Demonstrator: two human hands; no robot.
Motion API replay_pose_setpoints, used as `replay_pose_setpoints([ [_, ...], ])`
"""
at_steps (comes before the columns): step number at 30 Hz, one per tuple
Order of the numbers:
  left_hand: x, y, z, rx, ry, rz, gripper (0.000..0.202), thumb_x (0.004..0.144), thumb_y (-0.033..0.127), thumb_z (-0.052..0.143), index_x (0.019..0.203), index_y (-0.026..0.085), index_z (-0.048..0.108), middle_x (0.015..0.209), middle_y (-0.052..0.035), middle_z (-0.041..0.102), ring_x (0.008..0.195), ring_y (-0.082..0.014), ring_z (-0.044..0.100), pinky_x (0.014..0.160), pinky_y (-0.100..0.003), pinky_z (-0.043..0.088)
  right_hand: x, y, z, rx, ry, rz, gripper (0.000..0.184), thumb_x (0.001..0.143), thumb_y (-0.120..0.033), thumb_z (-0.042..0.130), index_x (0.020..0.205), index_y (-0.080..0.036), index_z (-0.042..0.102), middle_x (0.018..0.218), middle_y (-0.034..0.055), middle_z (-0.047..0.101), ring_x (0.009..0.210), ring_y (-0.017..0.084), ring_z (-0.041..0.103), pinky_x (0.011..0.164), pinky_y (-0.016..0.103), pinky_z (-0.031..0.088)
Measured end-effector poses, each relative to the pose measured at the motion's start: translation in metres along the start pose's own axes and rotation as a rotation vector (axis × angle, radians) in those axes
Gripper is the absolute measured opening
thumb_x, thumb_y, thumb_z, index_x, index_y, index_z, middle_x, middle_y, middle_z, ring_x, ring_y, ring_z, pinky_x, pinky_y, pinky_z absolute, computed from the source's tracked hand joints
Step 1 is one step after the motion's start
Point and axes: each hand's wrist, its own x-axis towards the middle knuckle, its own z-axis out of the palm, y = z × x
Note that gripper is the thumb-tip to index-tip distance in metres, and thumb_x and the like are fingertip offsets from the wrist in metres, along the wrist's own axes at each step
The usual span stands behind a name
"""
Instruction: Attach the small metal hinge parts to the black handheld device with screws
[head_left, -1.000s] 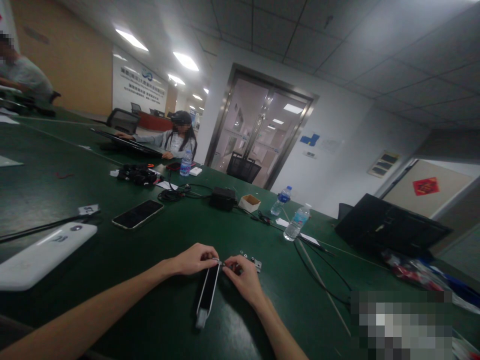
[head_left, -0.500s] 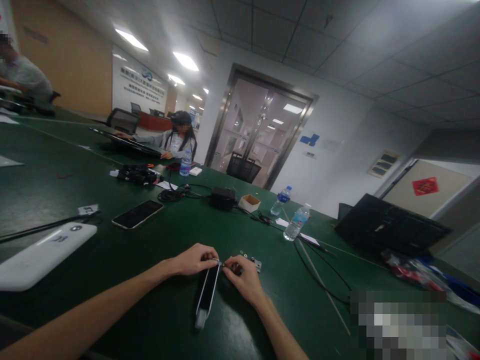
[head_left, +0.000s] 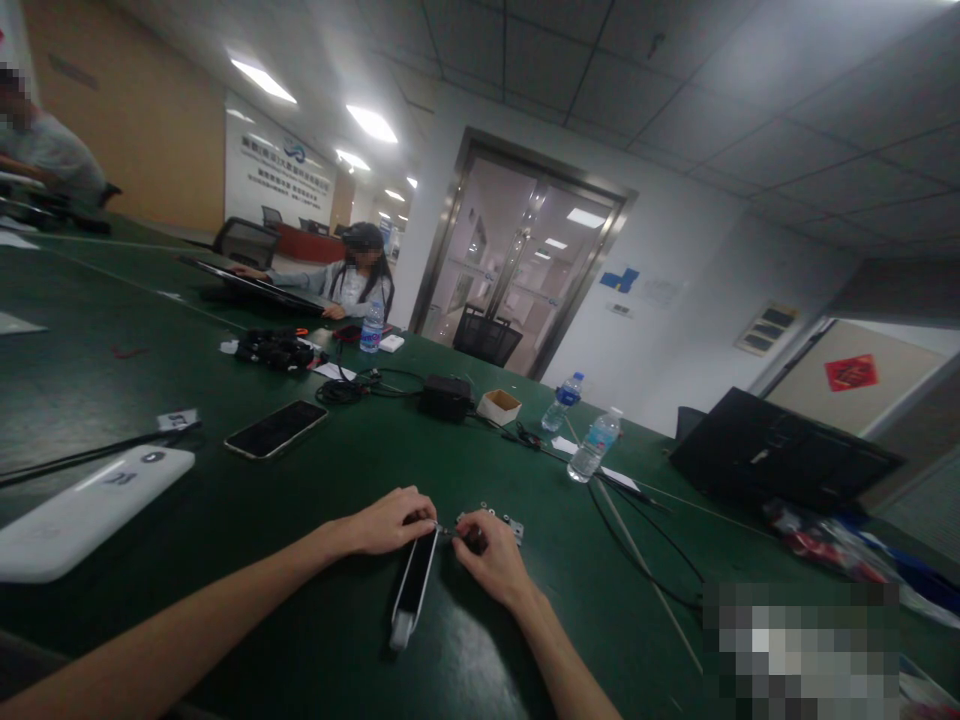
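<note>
In front of me is a long, narrow, silver-edged bar (head_left: 415,585) with a dark middle and a pale block at its near end. My left hand (head_left: 391,520) is closed on its far end, thumb and fingers pinching it. Just to the right, my right hand (head_left: 491,555) is closed in a pinch by that end. A thin metallic piece (head_left: 444,531) shows between the two hands; its kind is too small to make out. Partly hidden behind my right hand lies a small metal plate (head_left: 516,530), with several small round parts near it.
The green table (head_left: 337,630) holds a phone (head_left: 276,430) and a white case-like object (head_left: 90,515) on the left. Farther back are a black box (head_left: 445,397), a small open carton (head_left: 499,405), cables and water bottles (head_left: 595,448). A monitor (head_left: 780,455) stands right; another person (head_left: 360,280) sits across.
My right hand has shifted slightly right, away from the bar's far end, opening a small gap where the thin piece shows. The bar's near end has moved up a little.
</note>
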Motion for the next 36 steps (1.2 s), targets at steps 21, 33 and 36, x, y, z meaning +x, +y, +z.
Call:
replay_pose_setpoints([
  [21, 0.000, 0.001, 0.001, 0.039, 0.119, 0.220, 0.016, 0.088, 0.031, 0.053, 0.095, 0.019, 0.062, 0.093, -0.0018, 0.060, 0.091, -0.0162, 0.052, 0.086, -0.029, 0.036, 0.000, -0.015, 0.004, -0.007, -0.005, -0.067, 0.012, 0.086, -0.023, 0.052, 0.081, -0.019, 0.062, 0.076, 0.0021, 0.060, 0.070, 0.014, 0.054, 0.065, 0.026, 0.042],
  [33, 0.001, 0.002, 0.004, -0.037, 0.140, 0.303, 0.015, 0.087, 0.029, 0.057, 0.096, 0.020, 0.064, 0.090, -0.0017, 0.063, 0.087, -0.0148, 0.055, 0.080, -0.027, 0.040, -0.001, -0.014, 0.008, 0.016, 0.042, -0.075, 0.011, 0.087, -0.023, 0.053, 0.083, -0.019, 0.062, 0.077, 0.0024, 0.060, 0.071, 0.014, 0.054, 0.065, 0.025, 0.043],
  [36, 0.001, 0.002, 0.005, -0.040, 0.153, 0.316, 0.016, 0.086, 0.029, 0.058, 0.097, 0.020, 0.065, 0.089, -0.0019, 0.064, 0.087, -0.0148, 0.056, 0.079, -0.026, 0.040, -0.001, -0.013, 0.008, 0.011, 0.051, -0.067, 0.011, 0.087, -0.024, 0.053, 0.081, -0.019, 0.062, 0.077, 0.0023, 0.061, 0.072, 0.014, 0.055, 0.065, 0.025, 0.043],
])
